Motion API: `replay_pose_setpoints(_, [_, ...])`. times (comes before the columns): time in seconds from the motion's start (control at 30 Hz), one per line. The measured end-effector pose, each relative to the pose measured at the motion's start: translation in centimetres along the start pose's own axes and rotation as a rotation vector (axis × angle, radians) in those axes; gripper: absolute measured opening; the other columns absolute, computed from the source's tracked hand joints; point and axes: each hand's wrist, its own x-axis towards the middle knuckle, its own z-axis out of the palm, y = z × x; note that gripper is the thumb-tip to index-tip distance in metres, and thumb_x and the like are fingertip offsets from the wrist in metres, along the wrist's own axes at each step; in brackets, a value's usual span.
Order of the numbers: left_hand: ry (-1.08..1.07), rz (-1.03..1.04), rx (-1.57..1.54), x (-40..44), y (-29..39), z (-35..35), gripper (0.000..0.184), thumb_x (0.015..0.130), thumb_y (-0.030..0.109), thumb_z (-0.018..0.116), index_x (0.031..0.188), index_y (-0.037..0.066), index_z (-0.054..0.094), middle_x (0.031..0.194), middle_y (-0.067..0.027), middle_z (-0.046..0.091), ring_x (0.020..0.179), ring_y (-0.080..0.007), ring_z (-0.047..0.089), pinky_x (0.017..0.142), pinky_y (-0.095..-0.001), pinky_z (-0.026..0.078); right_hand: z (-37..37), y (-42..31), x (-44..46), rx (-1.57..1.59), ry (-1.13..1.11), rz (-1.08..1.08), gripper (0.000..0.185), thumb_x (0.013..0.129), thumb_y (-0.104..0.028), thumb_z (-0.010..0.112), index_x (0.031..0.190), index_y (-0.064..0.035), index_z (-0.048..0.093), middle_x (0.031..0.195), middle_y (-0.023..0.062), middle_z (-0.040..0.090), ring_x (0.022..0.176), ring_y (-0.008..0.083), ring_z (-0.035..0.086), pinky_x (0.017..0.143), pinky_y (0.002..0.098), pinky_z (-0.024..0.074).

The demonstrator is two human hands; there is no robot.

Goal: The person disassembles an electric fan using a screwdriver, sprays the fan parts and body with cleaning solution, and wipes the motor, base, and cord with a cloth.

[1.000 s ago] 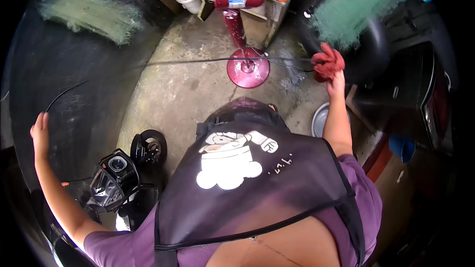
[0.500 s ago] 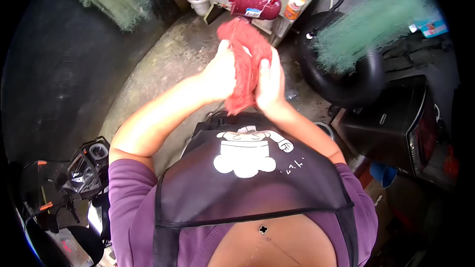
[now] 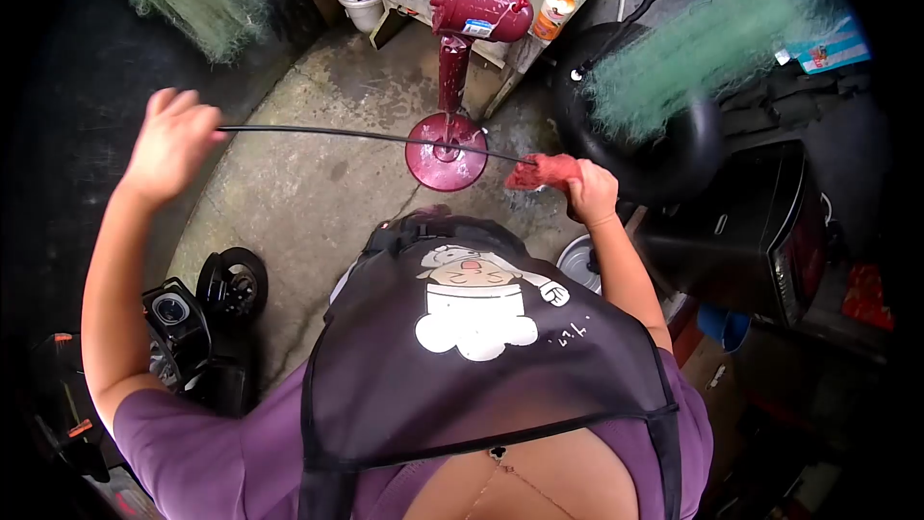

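Note:
A black cord [image 3: 327, 132] stretches nearly straight across in front of me. At its left end my left hand [image 3: 171, 149] is closed around it, raised out to the side. My right hand [image 3: 594, 195] grips a red cloth [image 3: 541, 173], and the cord runs into that cloth. Behind the cord stands a maroon electric fan [image 3: 481, 6] with no guard or blades showing. Wet white spots or suds dot its motor housing, and its round base [image 3: 447, 173] rests on the floor. Where the cord joins the fan, if it does, I cannot tell.
A spray bottle [image 3: 558, 8] stands on a grey ledge [image 3: 515, 72] behind the fan, near a white bucket [image 3: 360, 12]. To the right are a black inner tube [image 3: 688, 169], green netting [image 3: 703, 53] and a black cabinet [image 3: 736, 236]. A motorbike [image 3: 178, 323] is at lower left.
Both hands were together on the bunched red cloth before the fan. Now they are wide apart, the left out to the side with the cord, the right holding the cloth around it.

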Motion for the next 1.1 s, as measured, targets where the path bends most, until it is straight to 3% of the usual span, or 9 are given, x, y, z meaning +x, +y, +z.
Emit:
replay_pose_setpoints(0.13, [0.170,-0.394,0.515,-11.5,-10.4,-1.2,0.016,0.100,0.020,0.052,0.103,0.006,0.059,0.091,-0.0139,0.059,0.098,-0.0339,0.057,0.103,-0.0464,0.035,0.6,6.0,-3.4,-0.029,-0.028,0.601,0.039,0.102,-0.042,0.041,0.100,-0.0096,0.064,0.089,0.0211,0.069,0.081,0.0457,0.066,0.071,0.0545,0.0509])
replay_pose_setpoints(0.3, [-0.328,-0.875,0.333,-22.3,-15.7,-5.2,0.035,0.107,0.030,0.042,0.124,0.004,0.057,0.117,-0.0126,0.061,0.117,-0.0282,0.055,0.112,-0.0418,0.027,2.6,10.1,-4.7,0.143,0.231,0.769,0.046,0.103,-0.043,0.041,0.110,-0.0064,0.068,0.099,0.0245,0.069,0.094,0.0413,0.067,0.081,0.0462,0.0521])
replay_pose_setpoints(0.4, [-0.100,-0.895,0.458,-30.3,-20.1,-3.5,0.043,0.107,0.036,0.042,0.134,0.007,0.056,0.127,-0.0108,0.062,0.126,-0.0236,0.053,0.113,-0.0402,0.027,6.1,13.3,-4.2,0.316,0.439,0.947,0.052,0.104,-0.047,0.044,0.108,-0.0006,0.068,0.099,0.0182,0.072,0.090,0.0296,0.069,0.083,0.0393,0.0517])
replay_pose_setpoints(0.6, [0.074,-1.121,0.406,-43.0,-21.6,-4.9,0.043,0.105,0.038,0.046,0.133,0.009,0.059,0.131,-0.0099,0.063,0.125,-0.0245,0.056,0.109,-0.0414,0.033,4.0,16.2,-3.9,1.741,0.818,1.120,0.042,0.102,-0.041,0.042,0.124,-0.0092,0.057,0.129,0.0106,0.061,0.121,0.0312,0.055,0.111,0.0463,0.0403])
replay_pose_setpoints(0.73, [-0.031,-0.865,0.443,-25.1,-7.8,-6.3,0.028,0.104,0.029,0.047,0.117,0.008,0.062,0.103,-0.0124,0.064,0.103,-0.0314,0.059,0.100,-0.0432,0.038,-0.8,15.4,-3.1,2.553,0.135,0.058,0.032,0.097,-0.041,0.050,0.099,-0.0103,0.057,0.077,0.0011,0.056,0.073,0.0172,0.052,0.077,0.0354,0.0423])
replay_pose_setpoints(0.8, [-0.057,-0.806,0.300,-17.4,-3.1,-5.7,0.023,0.103,0.026,0.049,0.104,0.006,0.061,0.095,-0.0139,0.062,0.096,-0.0340,0.058,0.094,-0.0433,0.040,1.0,18.7,-3.3,2.539,0.013,0.135,0.032,0.098,-0.042,0.049,0.102,-0.0111,0.057,0.083,0.0007,0.058,0.074,0.0163,0.051,0.074,0.0344,0.0427])
replay_pose_setpoints(0.93, [0.026,-1.106,-0.408,-9.3,1.1,-1.6,0.030,0.102,0.032,0.057,0.105,0.003,0.063,0.083,-0.0050,0.063,0.081,-0.0170,0.058,0.079,-0.0339,0.047,-3.5,0.7,6.8,1.956,0.591,1.203,0.044,0.097,-0.047,0.049,0.119,-0.0090,0.054,0.104,0.0097,0.058,0.093,0.0297,0.053,0.084,0.0465,0.0441])
replay_pose_setpoints(1.03, [0.040,-1.106,-1.251,-5.5,3.3,2.5,0.033,0.103,0.033,0.055,0.101,0.002,0.064,0.086,-0.0005,0.057,0.080,-0.0128,0.051,0.078,-0.0288,0.043,-1.9,-5.7,8.0,1.733,-0.105,0.967,0.033,0.089,-0.040,0.054,0.102,-0.0097,0.058,0.094,0.0087,0.059,0.086,0.0290,0.057,0.080,0.0474,0.0446])
replay_pose_setpoints(1.1, [0.020,-1.022,-1.671,-2.5,5.3,4.0,0.031,0.103,0.031,0.055,0.099,0.001,0.063,0.084,-0.0012,0.055,0.075,-0.0117,0.047,0.072,-0.0287,0.040,-1.0,-8.7,9.5,0.997,-0.569,0.339,0.025,0.084,-0.034,0.058,0.090,-0.0101,0.060,0.087,0.0080,0.059,0.081,0.0286,0.059,0.077,0.0480,0.0449])
